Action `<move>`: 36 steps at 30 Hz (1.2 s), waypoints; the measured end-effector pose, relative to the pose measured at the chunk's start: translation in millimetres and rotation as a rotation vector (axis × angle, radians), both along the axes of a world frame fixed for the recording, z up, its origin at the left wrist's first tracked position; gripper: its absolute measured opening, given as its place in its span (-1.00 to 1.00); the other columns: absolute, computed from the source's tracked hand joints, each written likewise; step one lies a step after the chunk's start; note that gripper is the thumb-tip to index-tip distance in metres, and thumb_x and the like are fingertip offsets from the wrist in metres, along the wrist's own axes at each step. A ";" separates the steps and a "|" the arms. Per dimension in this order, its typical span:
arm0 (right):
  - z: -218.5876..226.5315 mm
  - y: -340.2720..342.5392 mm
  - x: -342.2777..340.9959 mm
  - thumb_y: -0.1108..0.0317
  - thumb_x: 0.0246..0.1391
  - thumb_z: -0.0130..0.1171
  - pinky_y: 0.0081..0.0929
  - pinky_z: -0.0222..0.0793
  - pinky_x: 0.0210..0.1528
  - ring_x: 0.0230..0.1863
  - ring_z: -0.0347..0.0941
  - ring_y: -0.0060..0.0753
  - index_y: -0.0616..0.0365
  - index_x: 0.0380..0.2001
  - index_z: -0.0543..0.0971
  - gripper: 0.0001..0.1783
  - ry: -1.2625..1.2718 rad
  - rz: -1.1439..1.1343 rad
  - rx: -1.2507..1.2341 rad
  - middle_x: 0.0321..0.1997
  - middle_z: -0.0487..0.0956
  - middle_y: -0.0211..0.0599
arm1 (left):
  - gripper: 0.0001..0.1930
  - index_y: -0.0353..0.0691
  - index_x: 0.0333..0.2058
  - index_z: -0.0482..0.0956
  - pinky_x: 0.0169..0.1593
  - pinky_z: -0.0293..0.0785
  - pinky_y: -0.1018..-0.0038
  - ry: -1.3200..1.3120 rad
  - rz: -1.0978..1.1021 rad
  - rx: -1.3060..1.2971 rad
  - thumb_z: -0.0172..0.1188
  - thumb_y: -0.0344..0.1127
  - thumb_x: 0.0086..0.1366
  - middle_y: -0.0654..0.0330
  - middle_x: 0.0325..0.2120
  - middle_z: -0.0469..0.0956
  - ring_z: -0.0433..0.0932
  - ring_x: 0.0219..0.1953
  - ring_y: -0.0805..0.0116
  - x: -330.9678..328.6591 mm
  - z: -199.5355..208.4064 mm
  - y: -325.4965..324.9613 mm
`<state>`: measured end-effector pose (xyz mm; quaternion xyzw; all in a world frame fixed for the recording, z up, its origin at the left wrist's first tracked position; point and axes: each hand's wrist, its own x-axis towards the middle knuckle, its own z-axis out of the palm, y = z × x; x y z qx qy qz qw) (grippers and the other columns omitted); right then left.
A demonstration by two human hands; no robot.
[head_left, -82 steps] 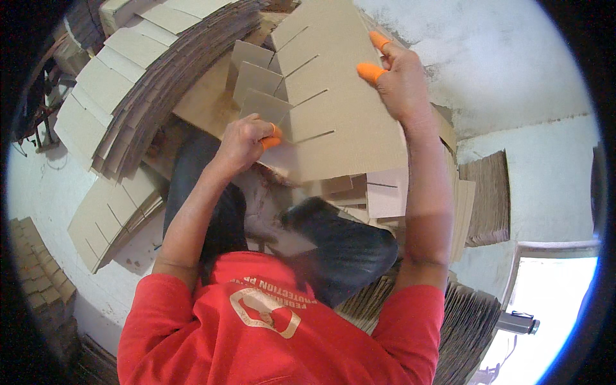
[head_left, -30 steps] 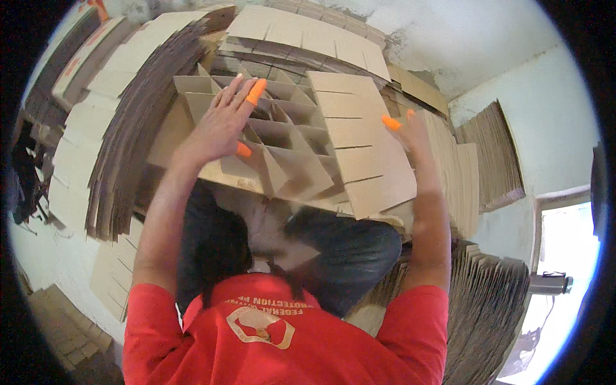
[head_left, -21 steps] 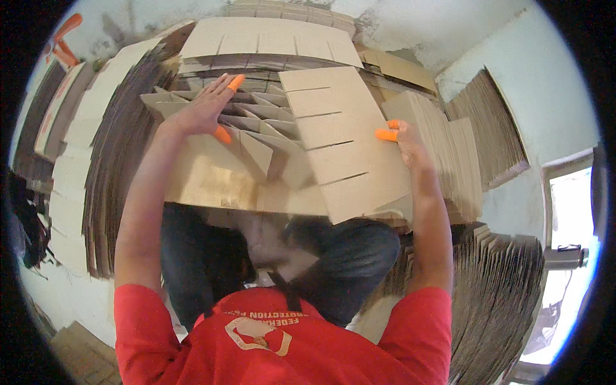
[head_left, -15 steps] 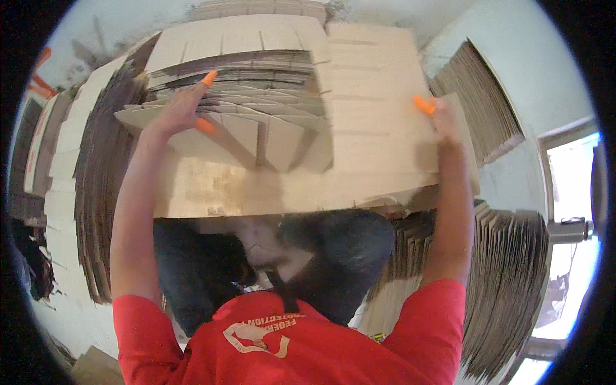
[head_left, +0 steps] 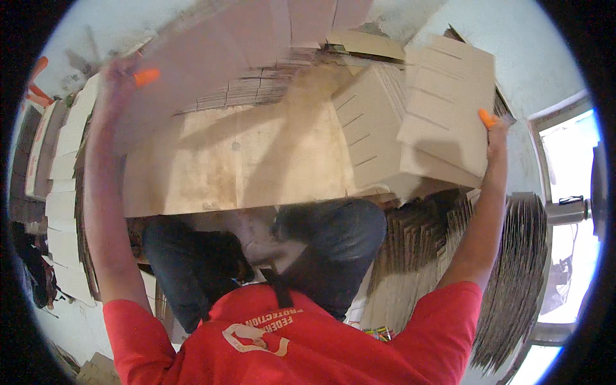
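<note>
My left hand (head_left: 120, 76), blurred, is raised at the far left of the wooden board (head_left: 212, 154). Its orange-covered thumb lies on a large cardboard sheet (head_left: 250, 48), which is tilted and smeared by motion. At the right, my right hand (head_left: 497, 131) grips the outer edge of a slotted cardboard piece (head_left: 446, 90), an orange cover on its thumb. That piece rests over a pile of similar slotted cardboard (head_left: 372, 122) at the board's right end. The fingers under both pieces are hidden.
Flat cardboard stacks (head_left: 64, 192) line the left side. More stacks stand on edge (head_left: 507, 269) at the lower right, beside a bright window (head_left: 568, 224). Behind the board lies a pile of slotted sheets (head_left: 250, 86). My knees are under the board's front edge.
My left hand has moved up and left, and a large sheet is now lifted there. My right hand has shifted right with the slotted piece, baring the board's middle.
</note>
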<state>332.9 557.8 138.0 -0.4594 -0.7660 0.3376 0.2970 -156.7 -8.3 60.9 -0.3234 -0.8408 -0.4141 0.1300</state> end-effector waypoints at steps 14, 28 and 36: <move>-144.8 -75.9 -132.2 0.17 0.24 -0.13 -0.35 0.43 -0.06 -0.19 0.50 -0.38 0.27 -0.04 0.57 -0.54 -0.185 0.271 -0.133 -0.14 0.59 -0.18 | -0.67 -0.19 0.00 0.44 -0.09 0.55 0.28 1.030 0.621 -0.780 0.05 -0.42 0.24 0.05 -0.09 0.53 0.49 0.04 0.12 38.8 129.8 -154.6; -60.2 -158.4 -114.1 0.16 0.19 0.00 -0.33 0.45 -0.06 -0.10 0.51 -0.26 0.31 0.07 0.42 -0.50 0.693 0.158 -0.474 -0.02 0.53 -0.09 | -0.78 -0.39 -0.24 0.55 -0.32 0.60 0.43 0.657 0.851 -1.099 0.13 -0.49 0.10 0.15 -0.40 0.56 0.55 -0.22 0.29 48.6 -49.9 -244.2; -106.2 -224.0 -140.5 -0.10 0.19 0.09 -0.38 0.45 -0.05 -0.06 0.51 -0.34 0.15 0.11 0.46 -0.39 0.848 0.257 -0.597 0.00 0.58 -0.31 | -0.79 -0.42 -0.24 0.49 -0.37 0.57 0.36 0.360 0.747 -1.134 0.12 -0.49 0.12 0.04 -0.39 0.59 0.54 -0.18 0.18 67.8 -70.9 -222.7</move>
